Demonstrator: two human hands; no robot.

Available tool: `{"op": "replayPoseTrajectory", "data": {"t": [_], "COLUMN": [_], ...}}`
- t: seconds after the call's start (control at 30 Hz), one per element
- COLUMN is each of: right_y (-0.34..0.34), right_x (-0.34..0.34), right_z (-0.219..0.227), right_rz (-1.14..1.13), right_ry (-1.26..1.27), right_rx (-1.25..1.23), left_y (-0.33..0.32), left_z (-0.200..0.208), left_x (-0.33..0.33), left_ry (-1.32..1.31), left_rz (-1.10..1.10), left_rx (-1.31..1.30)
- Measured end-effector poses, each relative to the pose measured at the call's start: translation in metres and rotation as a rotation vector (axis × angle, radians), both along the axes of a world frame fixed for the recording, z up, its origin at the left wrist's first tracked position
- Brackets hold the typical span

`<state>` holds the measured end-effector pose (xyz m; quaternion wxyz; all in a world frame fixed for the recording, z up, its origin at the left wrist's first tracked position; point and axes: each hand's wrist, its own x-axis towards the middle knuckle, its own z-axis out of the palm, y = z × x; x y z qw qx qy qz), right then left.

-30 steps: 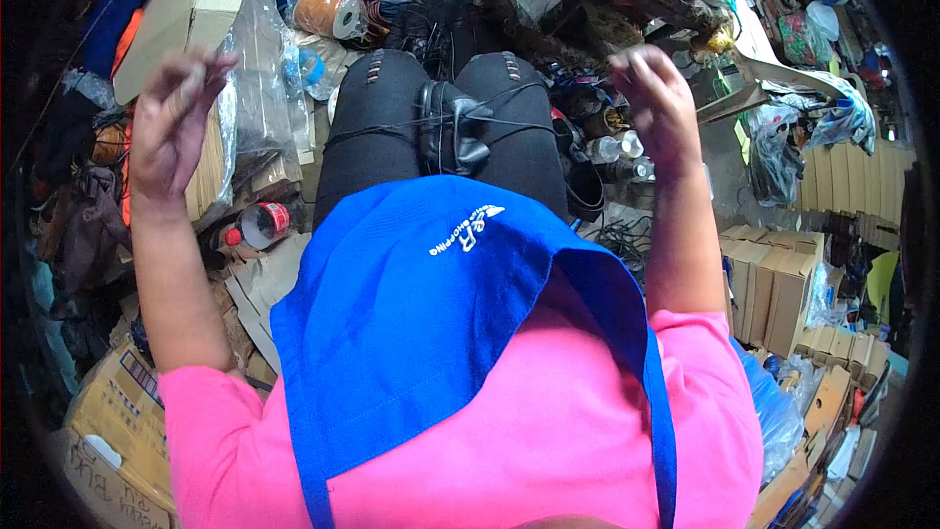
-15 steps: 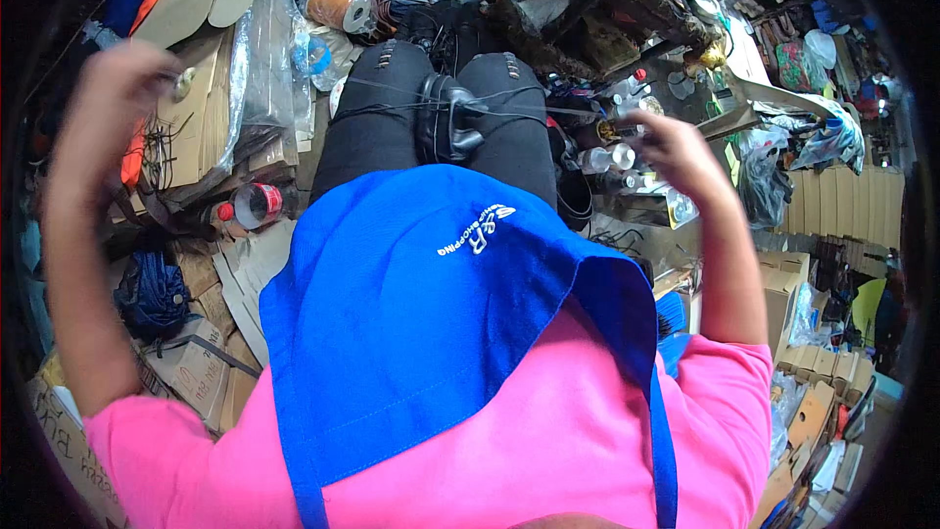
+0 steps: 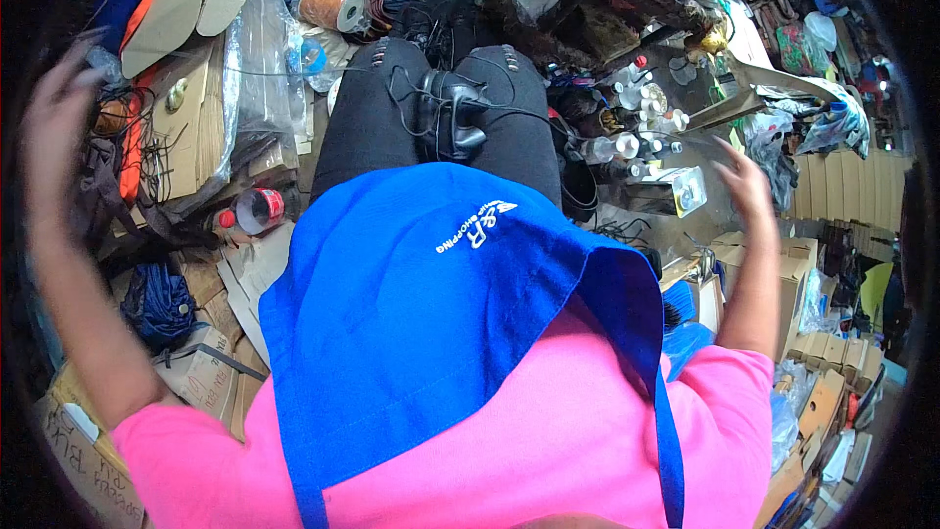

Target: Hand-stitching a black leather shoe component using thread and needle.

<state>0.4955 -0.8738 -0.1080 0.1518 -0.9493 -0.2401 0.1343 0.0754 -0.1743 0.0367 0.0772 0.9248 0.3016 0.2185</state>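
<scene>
A black leather shoe point(image 3: 455, 118) is clamped between my knees. Dark thread point(image 3: 519, 110) loops loosely over it and across my thighs, and one strand point(image 3: 294, 72) stretches out to the left. My left hand point(image 3: 61, 88), blurred by motion, is raised at the far left with its fingers spread; no tool shows in it. On the right, my right hand point(image 3: 744, 179) hangs in the air with fingers apart and nothing visible in them, nearest to a clear plastic container point(image 3: 688, 191).
Several plastic bottles point(image 3: 612, 147) stand right of my knees. A spool of orange cord point(image 3: 333, 7) lies beyond my left knee. Cardboard sheets point(image 3: 191, 122) and a red-capped bottle point(image 3: 257, 210) are at my left. Cardboard boxes point(image 3: 788, 260) stand at the right.
My hands have moved farther apart, the left outward and the right outward and down. The thread that ran taut to the right hand now lies slack; the right fingers have opened.
</scene>
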Motion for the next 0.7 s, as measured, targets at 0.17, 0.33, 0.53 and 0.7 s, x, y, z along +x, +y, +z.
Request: {"op": "replayPoseTrajectory", "data": {"t": [0.17, 0.33, 0.53, 0.7], "right_y": [0.227, 0.286, 0.271, 0.233], "right_x": [-0.126, -0.149, -0.133, -0.093], "right_z": [-0.042, -0.035, -0.061, -0.046], "right_rz": [0.33, 0.39, 0.181, -0.021], "right_ry": [-0.086, -0.036, 0.563, 0.292], "right_rx": [0.252, 0.438, 0.534, 0.577], "left_y": [-0.143, -0.188, -0.181, -0.121], "left_z": [-0.143, -0.159, -0.174, -0.131], "left_x": [0.079, 0.105, 0.107, 0.08], "left_ry": [0.065, 0.222, 0.25, 0.078], "left_rz": [-0.703, -0.705, -0.633, -0.352], "left_rx": [-0.189, -0.268, -0.624, -0.558]}}
